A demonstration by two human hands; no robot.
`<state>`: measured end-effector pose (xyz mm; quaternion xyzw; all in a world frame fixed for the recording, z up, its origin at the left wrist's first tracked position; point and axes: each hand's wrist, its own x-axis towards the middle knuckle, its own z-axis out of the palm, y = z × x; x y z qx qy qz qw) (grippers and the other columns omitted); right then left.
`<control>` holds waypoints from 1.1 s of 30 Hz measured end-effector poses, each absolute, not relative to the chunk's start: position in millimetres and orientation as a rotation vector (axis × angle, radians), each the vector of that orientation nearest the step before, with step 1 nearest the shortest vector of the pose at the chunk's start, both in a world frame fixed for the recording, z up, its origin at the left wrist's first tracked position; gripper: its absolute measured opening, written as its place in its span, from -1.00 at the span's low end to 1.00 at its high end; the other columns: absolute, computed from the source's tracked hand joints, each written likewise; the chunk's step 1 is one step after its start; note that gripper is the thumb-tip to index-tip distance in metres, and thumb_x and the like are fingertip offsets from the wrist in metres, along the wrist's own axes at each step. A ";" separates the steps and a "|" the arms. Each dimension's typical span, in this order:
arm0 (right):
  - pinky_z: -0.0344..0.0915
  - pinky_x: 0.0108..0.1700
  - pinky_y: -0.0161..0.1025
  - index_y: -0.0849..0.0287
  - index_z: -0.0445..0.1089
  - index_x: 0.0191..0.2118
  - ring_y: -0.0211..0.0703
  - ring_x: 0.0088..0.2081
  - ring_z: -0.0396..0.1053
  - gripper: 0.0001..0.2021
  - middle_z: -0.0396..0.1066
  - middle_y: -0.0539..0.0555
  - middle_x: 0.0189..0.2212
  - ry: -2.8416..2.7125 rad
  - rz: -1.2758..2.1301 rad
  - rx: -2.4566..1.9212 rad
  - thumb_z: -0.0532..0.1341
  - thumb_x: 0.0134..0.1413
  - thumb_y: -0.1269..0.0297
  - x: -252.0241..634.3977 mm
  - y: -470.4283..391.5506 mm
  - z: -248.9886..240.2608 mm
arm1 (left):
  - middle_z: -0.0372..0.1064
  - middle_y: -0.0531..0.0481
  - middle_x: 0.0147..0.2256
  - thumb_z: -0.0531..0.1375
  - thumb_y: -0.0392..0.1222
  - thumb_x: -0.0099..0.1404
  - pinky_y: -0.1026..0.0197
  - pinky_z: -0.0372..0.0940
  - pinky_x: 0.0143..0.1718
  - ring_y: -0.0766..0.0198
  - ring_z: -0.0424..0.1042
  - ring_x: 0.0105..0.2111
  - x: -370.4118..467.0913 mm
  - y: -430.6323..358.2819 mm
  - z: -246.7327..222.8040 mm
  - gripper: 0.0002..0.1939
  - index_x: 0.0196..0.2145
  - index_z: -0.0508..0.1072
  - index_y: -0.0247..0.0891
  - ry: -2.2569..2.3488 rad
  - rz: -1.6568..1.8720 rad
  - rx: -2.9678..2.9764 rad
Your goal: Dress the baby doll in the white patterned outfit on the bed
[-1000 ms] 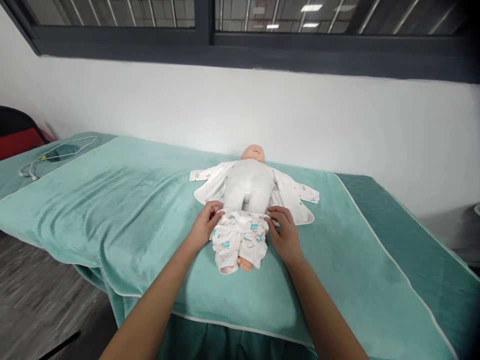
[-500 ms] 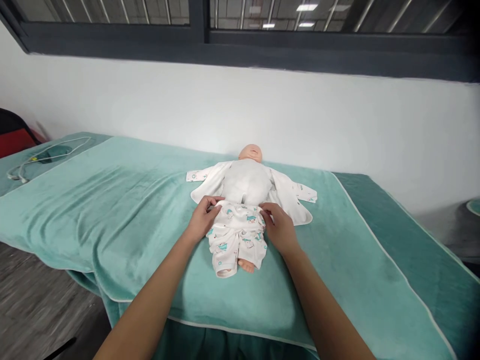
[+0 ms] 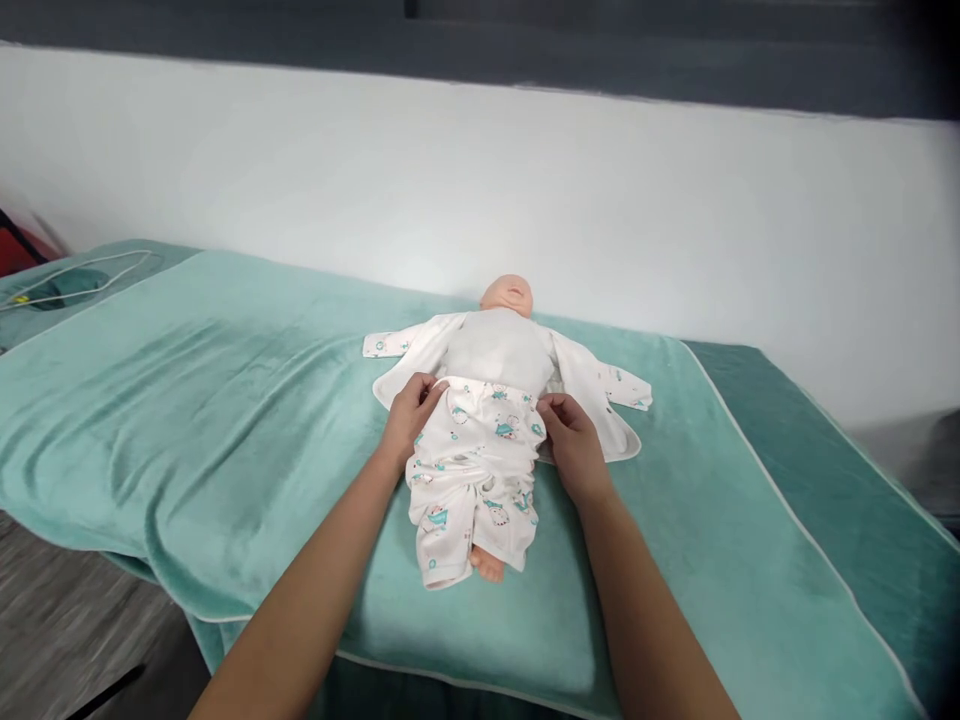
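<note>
Printed trousers (image 3: pixel 472 430) are seen on the doll (image 3: pixel 498 345), nr middle of the green cover (image 3: pixel 262 400), w/ waistband (image 3: pixel 487 388) set across its lower belly. Waistband's L edge is pinched by the fingers of the L hand (image 3: pixel 409 415), R edge by those of the R hand (image 3: pixel 574 440). Step in hand is judged to be seating the waistband; for next move, an even pull on both sides is prob. called for, then smoothing of bunched cloth at the legs. One foot (image 3: pixel 489 567) is shown nr R cuff; none can be made out at L. Open jacket (image 3: pixel 585 375) is spread to both sides; its R flap lies just beside R hand & might be caught. Far side is bounded by the wall (image 3: pixel 300 160). Cable (image 3: pixel 147 254) is seen far L, well apart, not in the way.
</note>
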<state>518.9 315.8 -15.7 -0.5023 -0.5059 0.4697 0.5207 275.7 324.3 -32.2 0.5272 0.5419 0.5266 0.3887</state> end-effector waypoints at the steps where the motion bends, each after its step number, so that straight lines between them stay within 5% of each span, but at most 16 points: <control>1: 0.12 -0.41 -0.31 0.08 0.36 -0.29 -0.27 -0.44 0.18 -0.73 0.28 -0.07 -0.45 -1.252 1.132 -1.202 0.33 0.08 0.00 521.6 313.6 -14.5 | 0.19 0.14 -0.48 0.18 0.09 0.32 0.29 0.07 -0.41 0.33 0.17 -0.43 275.0 323.9 -31.7 -0.70 -0.35 0.31 -0.20 1.387 1.317 1.333; 8: 0.23 -0.24 -0.28 0.09 0.35 -0.27 -0.21 -0.28 0.31 -0.73 0.39 -0.03 -0.32 -1.400 1.341 -1.114 0.39 0.01 0.12 533.8 306.2 -6.2 | 0.23 0.13 -0.47 0.20 0.09 0.30 0.32 0.07 -0.47 0.37 0.18 -0.48 269.1 311.6 -20.6 -0.70 -0.32 0.38 -0.23 1.149 1.258 1.186; 16: 0.22 -0.19 -0.26 0.09 0.36 -0.27 -0.21 -0.26 0.29 -0.75 0.34 -0.05 -0.32 -1.495 1.489 -0.925 0.40 -0.08 0.37 536.3 302.6 4.2 | 0.52 0.00 -0.29 0.40 -0.19 0.02 0.31 0.28 -0.43 0.29 0.45 -0.42 263.2 306.2 -14.8 -0.59 -0.15 0.45 -0.25 0.842 1.170 0.978; 29: 0.31 -0.08 -0.16 0.03 0.32 -0.16 -0.11 -0.16 0.37 -0.61 0.43 0.00 -0.20 -1.470 1.499 -0.905 0.46 -0.09 0.21 537.3 298.1 2.5 | 0.57 -0.16 -0.10 0.43 -0.20 0.01 0.13 0.43 -0.16 0.03 0.56 -0.13 261.2 297.3 -5.8 -0.39 0.05 0.48 -0.26 0.797 1.104 0.919; 33: 0.31 -0.05 -0.14 0.02 0.34 -0.11 -0.10 -0.12 0.37 -0.61 0.41 0.02 -0.17 -1.487 1.525 -0.834 0.45 -0.06 0.23 539.1 296.7 2.9 | 0.58 -0.19 -0.15 0.42 -0.11 0.06 0.01 0.40 -0.02 -0.07 0.53 -0.06 264.4 291.3 3.6 -0.49 -0.02 0.56 -0.31 0.805 1.069 0.921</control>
